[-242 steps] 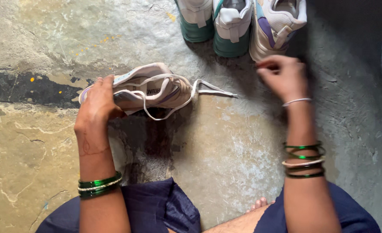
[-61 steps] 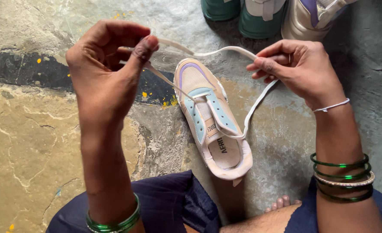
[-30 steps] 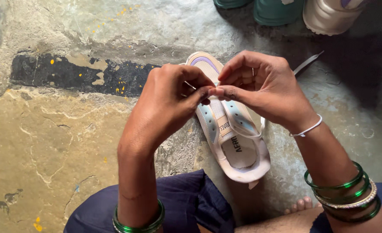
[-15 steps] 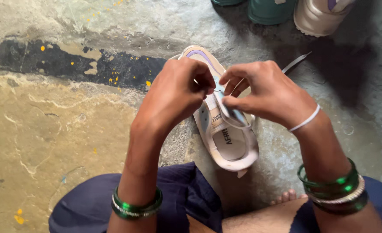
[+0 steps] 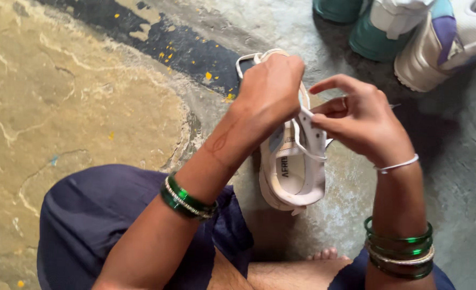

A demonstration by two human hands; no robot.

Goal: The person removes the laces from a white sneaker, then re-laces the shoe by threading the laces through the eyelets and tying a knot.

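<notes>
Both hands busy at the shoe's laces

Left hand now covers the toe of the shoe on the floor, fingers curled shut; right hand pinches the white lace, pulled closer than a moment ago.

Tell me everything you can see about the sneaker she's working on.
The sneaker is off-white with pale blue side panels and looks synthetic. It stands on the stone floor, heel toward the person, opening up. A white lace loops across its tongue. The left hand covers its front; the right hand pinches the lace.
</notes>
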